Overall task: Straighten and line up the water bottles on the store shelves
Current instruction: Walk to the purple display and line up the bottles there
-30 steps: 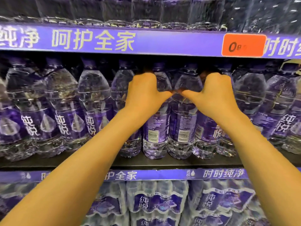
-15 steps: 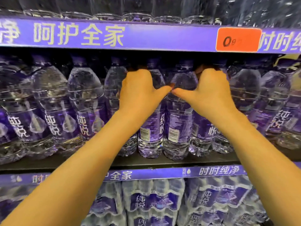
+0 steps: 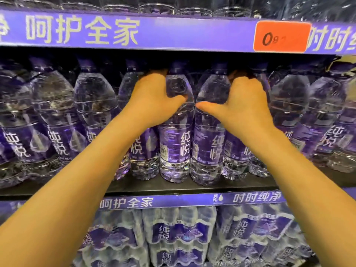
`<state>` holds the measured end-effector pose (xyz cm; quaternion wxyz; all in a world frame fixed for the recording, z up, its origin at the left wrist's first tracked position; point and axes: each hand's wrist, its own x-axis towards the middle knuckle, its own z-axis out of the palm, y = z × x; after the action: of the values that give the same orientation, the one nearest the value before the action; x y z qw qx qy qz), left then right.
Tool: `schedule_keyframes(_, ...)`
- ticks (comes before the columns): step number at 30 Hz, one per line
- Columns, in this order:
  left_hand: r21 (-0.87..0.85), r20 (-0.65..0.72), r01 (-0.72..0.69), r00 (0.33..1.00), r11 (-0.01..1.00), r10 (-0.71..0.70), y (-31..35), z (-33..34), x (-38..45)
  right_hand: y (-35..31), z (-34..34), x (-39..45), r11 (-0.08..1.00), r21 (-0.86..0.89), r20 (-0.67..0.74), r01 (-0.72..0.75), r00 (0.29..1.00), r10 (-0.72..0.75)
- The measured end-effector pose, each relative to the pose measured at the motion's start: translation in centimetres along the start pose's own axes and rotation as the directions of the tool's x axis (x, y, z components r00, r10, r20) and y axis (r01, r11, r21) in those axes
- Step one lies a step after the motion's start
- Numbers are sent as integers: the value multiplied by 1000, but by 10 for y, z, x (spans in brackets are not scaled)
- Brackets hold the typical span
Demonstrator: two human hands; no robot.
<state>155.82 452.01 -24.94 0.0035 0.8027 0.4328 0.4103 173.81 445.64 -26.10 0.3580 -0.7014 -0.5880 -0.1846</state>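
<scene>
While both hands reach into the middle shelf (image 3: 183, 185), each one has a grip on its own water bottle. The left hand (image 3: 154, 99) curls around the shoulder of the left centre bottle (image 3: 176, 143), thumb across the front. The right hand (image 3: 242, 103) curls around the right centre bottle (image 3: 209, 145), thumb pointing left; its fingers go behind and I cannot see them well. These two bottles stand upright, touching each other, near the front edge of the shelf. Their purple labels read "纯悦". About ten bottles show in the front row, packed side by side with almost no free room between them. The upper shelf strip (image 3: 173, 31) reads "呵护全家", and an orange price tag (image 3: 281, 36) starts with "0"; the rest is blurred. The lower strip (image 3: 192, 201) reads "呵护全家" and "时时纯净". Below lie wrapped multipacks (image 3: 179, 232) with the same brand.
</scene>
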Motion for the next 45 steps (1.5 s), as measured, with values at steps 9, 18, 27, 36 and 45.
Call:
schedule_keyframes(9,120,-141,37,990,992,-20,10,19,0,14,-18,5,990,137,165,37,985,-60)
schedule_keyframes(18,24,214,141,966,990,-143,-4,0,14,6,-7,6,999,44,113,14,993,-19)
schedule_keyframes(27,-10,128,52,990,999,-50,-5,2,-1,9,-10,5,998,55,137,-1,991,-6)
schedule_keyframes(36,161,39,-14,999,987,8,0,7,-13,12,-14,4,998,59,238,-7,971,-7)
schedule_keyframes(45,122,80,-28,997,992,19,-8,7,-13,5,-1,2,999,12,159,-39,987,36)
